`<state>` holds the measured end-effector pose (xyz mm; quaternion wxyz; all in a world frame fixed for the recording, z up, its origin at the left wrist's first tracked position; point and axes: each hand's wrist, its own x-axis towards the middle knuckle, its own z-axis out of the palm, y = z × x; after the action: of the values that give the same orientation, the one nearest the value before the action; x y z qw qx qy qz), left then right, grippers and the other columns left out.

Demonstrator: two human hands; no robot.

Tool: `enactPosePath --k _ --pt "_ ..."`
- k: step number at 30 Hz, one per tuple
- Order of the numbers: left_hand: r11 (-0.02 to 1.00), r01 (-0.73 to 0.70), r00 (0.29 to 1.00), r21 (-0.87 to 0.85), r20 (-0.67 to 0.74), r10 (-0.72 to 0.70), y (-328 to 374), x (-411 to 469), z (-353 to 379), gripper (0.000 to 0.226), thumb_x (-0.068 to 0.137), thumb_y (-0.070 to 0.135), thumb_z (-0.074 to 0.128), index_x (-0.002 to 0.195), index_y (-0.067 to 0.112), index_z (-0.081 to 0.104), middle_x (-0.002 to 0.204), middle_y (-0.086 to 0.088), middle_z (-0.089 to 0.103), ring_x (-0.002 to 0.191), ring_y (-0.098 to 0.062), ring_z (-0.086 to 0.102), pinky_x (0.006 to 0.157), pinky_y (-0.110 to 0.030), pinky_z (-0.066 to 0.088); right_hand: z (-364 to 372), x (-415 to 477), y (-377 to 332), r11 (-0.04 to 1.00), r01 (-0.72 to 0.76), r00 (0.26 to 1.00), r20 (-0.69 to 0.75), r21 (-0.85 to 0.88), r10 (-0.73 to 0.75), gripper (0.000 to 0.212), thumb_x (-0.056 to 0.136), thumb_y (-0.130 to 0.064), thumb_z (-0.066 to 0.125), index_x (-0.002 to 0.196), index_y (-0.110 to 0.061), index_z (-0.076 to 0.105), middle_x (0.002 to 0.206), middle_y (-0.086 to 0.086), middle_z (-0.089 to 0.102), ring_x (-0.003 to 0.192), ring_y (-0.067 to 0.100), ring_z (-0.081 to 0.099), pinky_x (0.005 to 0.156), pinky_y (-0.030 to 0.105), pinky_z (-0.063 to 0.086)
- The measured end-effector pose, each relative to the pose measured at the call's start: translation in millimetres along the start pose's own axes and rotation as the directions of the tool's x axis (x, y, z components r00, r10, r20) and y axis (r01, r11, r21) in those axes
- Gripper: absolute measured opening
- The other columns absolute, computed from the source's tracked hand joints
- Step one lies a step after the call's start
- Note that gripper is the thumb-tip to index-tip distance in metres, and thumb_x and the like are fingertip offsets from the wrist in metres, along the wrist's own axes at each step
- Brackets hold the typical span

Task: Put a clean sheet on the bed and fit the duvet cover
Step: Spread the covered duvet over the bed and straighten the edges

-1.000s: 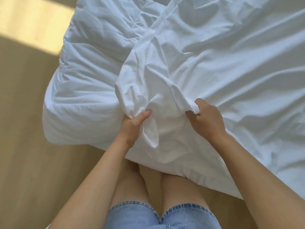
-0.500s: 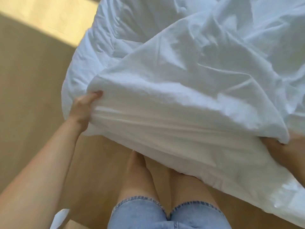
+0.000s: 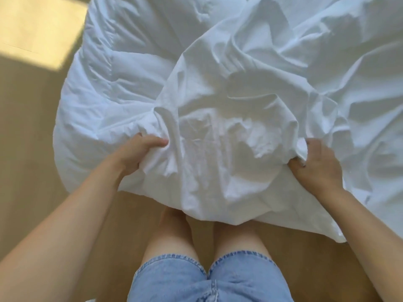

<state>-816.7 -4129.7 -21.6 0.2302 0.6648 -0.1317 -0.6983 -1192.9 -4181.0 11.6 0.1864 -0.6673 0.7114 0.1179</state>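
Our left hand (image 3: 141,149) grips a bunch of the thin, crumpled white duvet cover (image 3: 218,153). The thumb lies on top and points to the right, and the other fingers are hidden under the cloth. Our right hand (image 3: 316,168) holds the same cover further to the right. We see its back turned up, and the fingers are curled into a fold and closed on it. Both forearms reach forward from the lower corners of the view, well apart, and the cloth bulges up between the two hands.

The cover lies at the near edge of the bed, and its loose lower part hangs over this edge, in front of our bare legs (image 3: 174,236). Under it, at the near left corner of the bed, lies the thick, padded white duvet (image 3: 113,88), which spills a little over the left edge. The flat wrinkled white cloth (image 3: 359,94) on the right side touches the cover; we cannot tell if it is one piece with it.

We stand just beside the near edge in blue denim shorts (image 3: 196,282). The light wooden floor (image 3: 28,160) is open along the left edge, with a sunlit patch (image 3: 39,29) at the far left.
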Motion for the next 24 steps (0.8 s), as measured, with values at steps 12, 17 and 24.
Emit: enactPosePath --k 12,17,24 --pt "0.547 -0.030 0.993 -0.836 0.037 0.112 -31.2 1.8 -17.6 0.052 0.077 0.032 0.036 0.117 0.007 0.060 0.120 -0.015 0.063 0.108 -0.030 0.062 0.097 -0.041 0.045 105.8 29.5 -197.0 0.692 0.500 0.862 0.229 -0.521 -0.451 0.058 0.094 -0.020 0.038 0.143 -0.001 0.014 0.141 0.022 0.030 0.131 0.036 0.031 0.106 0.050 0.026" --pt "0.743 -0.102 0.983 -0.662 0.047 0.176 -57.9 4.6 -13.5 0.027 0.079 0.003 0.048 0.095 0.010 0.068 0.099 -0.010 0.065 0.098 -0.025 0.061 0.095 -0.037 0.046 102.1 49.7 -190.3 0.683 0.574 0.813 0.214 -0.452 -0.542 0.019 0.070 -0.006 0.070 0.087 0.000 0.065 0.082 0.019 0.066 0.077 0.031 0.065 0.070 0.035 0.050" --pt "0.748 -0.189 0.968 -0.636 0.008 0.251 -21.7 -7.2 13.8 0.034 0.082 0.015 0.062 0.111 0.002 0.053 0.094 -0.013 0.050 0.088 -0.030 0.048 0.074 -0.040 0.045 56.2 48.2 -171.5 0.743 0.662 0.739 0.254 -0.096 -0.625 0.031 0.089 -0.033 0.052 0.115 -0.016 0.054 0.112 0.010 0.064 0.098 0.035 0.060 0.066 0.033 0.037"
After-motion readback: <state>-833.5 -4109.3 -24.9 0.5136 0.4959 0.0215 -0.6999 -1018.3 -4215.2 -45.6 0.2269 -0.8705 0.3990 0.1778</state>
